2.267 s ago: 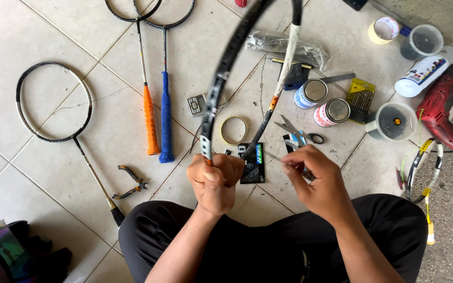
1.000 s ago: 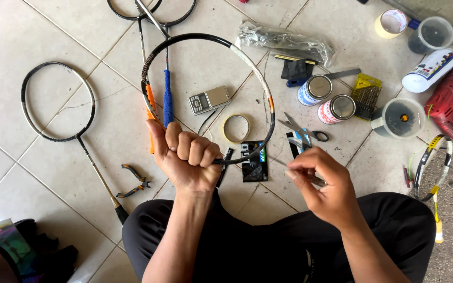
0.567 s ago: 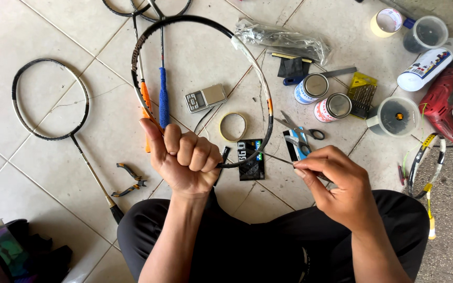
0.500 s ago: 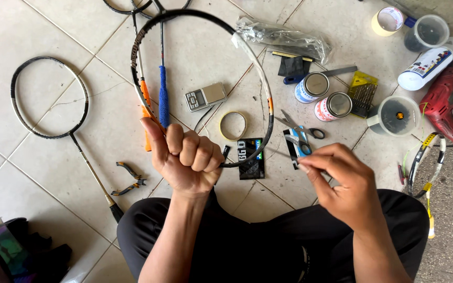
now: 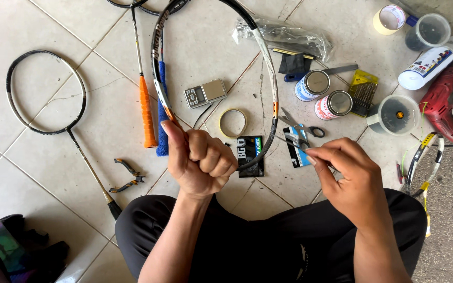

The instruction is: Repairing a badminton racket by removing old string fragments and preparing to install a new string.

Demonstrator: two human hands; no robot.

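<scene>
The left hand [image 5: 200, 160] is closed in a fist around the lower rim of an unstrung black racket frame [image 5: 271, 78], held tilted above the tiled floor [image 5: 43, 173], thumb pressed up along the rim. The right hand [image 5: 349, 175] has its fingers [image 5: 323, 154] pinched together near the frame's lower edge, probably on a thin string too fine to make out. Just beyond the hands lie scissors [image 5: 300, 128], a tape ring [image 5: 233, 123], a small digital scale [image 5: 205, 93] and two tins [image 5: 323, 94]. Pliers [image 5: 126, 175] lie to the left.
</scene>
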